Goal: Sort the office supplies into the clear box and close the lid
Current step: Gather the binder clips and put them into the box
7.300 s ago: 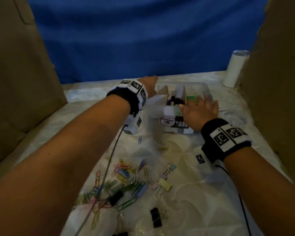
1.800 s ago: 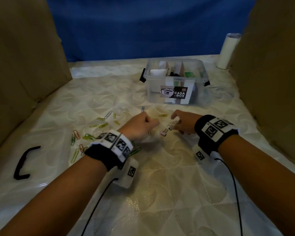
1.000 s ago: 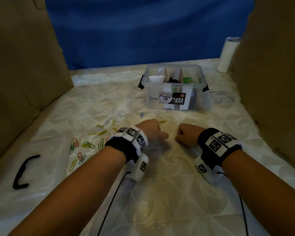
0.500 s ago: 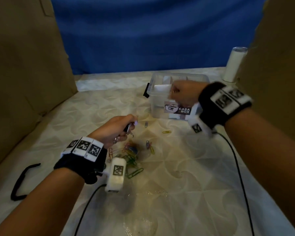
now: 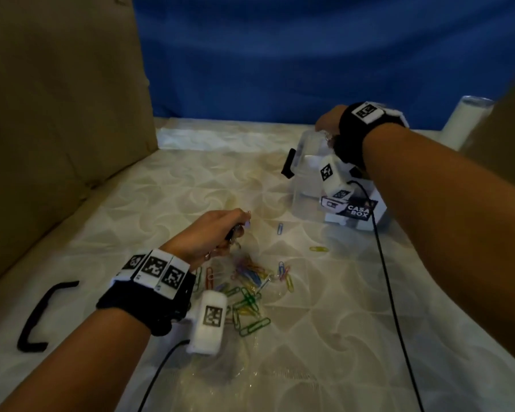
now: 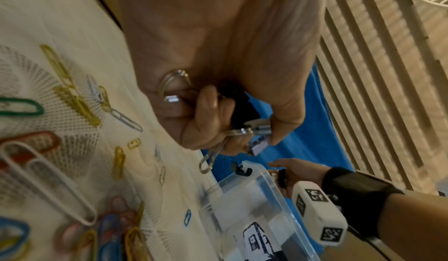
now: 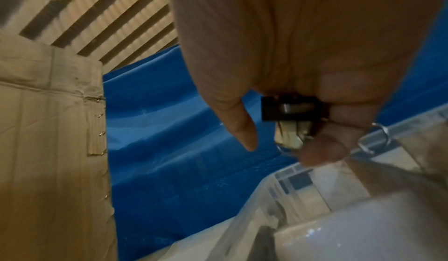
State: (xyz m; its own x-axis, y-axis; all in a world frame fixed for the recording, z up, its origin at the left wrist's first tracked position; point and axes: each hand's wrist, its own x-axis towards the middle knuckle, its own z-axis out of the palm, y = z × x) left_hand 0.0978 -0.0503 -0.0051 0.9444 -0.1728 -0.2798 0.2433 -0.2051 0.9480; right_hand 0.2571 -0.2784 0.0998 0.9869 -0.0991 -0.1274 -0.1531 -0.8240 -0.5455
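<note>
Clear plastic forms the open box (image 5: 309, 162), which stands at the far right of the pale patterned table cover (image 5: 161, 188), with a black latch (image 5: 289, 163) on its left end and a "CASA BOX" label (image 5: 354, 208) on its near wall. The right hand (image 5: 327, 120) hangs over the far rim of the box, fingers curled round a black binder clip (image 7: 288, 109) and a yellowish one below it, the thumb standing free to the side. The left hand (image 5: 208, 233) is near the middle of the table, just above the cover, fingers closed on a bunch of binder clips (image 6: 242, 109) whose wire handles stick out between the fingers. Just near of that hand lies a loose heap of coloured paper clips (image 5: 247, 292), green, yellow, red, blue and white, with a single blue paper clip (image 5: 280, 228) and a yellow one (image 5: 318, 249) lying apart between the heap and the box. A black handle-shaped piece (image 5: 39, 316) lies at the near left. A white cylinder (image 5: 467, 120) stands at the far right behind the box. Brown cardboard walls (image 5: 57, 114) close in the left and right sides, and a blue cloth (image 5: 280, 55) hangs at the back.
</note>
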